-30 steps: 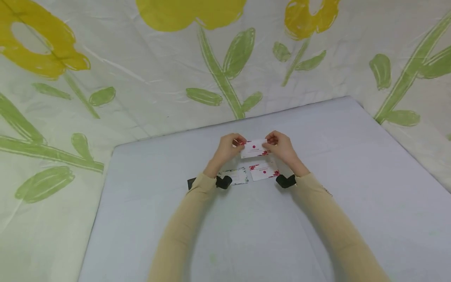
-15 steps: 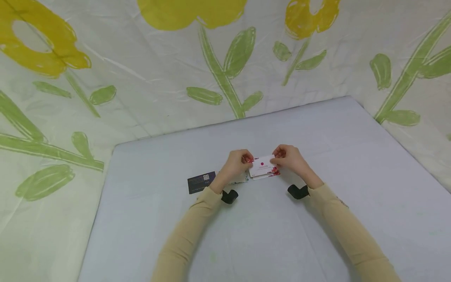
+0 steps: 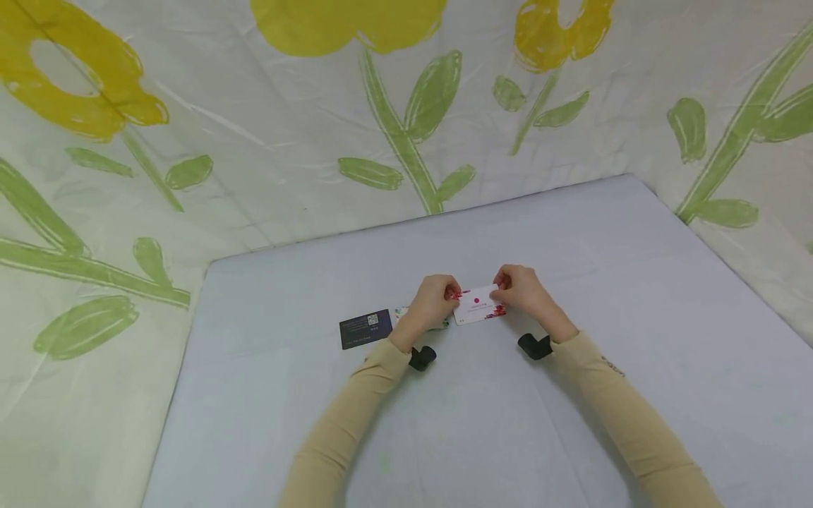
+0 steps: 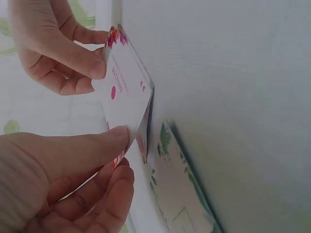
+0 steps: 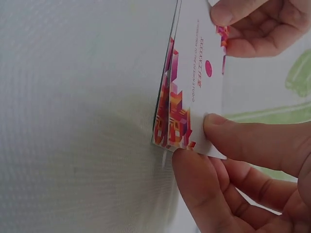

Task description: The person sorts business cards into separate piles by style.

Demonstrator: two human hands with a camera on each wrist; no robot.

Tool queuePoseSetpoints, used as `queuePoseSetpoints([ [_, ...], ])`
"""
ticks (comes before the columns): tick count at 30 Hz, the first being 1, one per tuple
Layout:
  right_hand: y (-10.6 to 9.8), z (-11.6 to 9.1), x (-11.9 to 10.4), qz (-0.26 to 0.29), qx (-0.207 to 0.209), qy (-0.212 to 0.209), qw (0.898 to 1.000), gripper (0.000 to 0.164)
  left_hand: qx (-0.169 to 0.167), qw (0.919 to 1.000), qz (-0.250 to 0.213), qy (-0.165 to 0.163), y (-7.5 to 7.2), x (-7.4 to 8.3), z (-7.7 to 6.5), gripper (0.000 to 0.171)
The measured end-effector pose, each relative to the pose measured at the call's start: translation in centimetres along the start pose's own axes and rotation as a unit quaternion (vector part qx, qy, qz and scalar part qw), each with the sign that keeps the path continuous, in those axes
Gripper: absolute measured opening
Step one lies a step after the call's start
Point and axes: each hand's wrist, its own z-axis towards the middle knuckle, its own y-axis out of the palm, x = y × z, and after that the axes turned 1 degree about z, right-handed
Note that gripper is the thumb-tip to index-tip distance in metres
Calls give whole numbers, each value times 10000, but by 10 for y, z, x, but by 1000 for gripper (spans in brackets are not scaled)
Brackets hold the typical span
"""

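Both hands pinch one white business card (image 3: 478, 305) with red floral corners and a pink dot. My left hand (image 3: 433, 303) grips its left end between thumb and fingers, and my right hand (image 3: 522, 289) pinches its right end. Under it lies a second card of the same design, its patterned edge (image 5: 163, 104) showing in the right wrist view. The upper card is slightly tilted over the lower one. A white card with green leaf corners (image 4: 177, 189) lies beside them, partly hidden by my left hand in the head view.
A dark card (image 3: 366, 329) with a QR code lies on the table left of the leaf-patterned card. The pale table (image 3: 457, 416) meets a fabric wall (image 3: 279, 169) painted with yellow flowers.
Both hands have come down toward the table with the white card, lowering it onto the matching card. The left arm shifted right, uncovering the dark card.
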Motion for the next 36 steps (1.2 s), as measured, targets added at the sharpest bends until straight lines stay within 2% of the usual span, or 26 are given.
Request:
queuePoseSetpoints([
  [7,4,0,-3,-426,93,-140,9990,15,122,9981,592,-76,5,2,1,11],
  [18,10,2,-2,-750,94,-148,9970,14,124,9962,849,-155,7,6,-2,10],
  [28,12,5,-5,-1107,14,-305,9934,4,-4,9927,1193,-156,10,8,-2,11],
  [32,10,3,-5,-1234,-67,-248,9920,9,97,9904,1377,67,13,7,-3,13],
  [36,4,0,-4,-992,-242,-280,9944,17,293,9907,1292,305,6,5,-11,16],
])
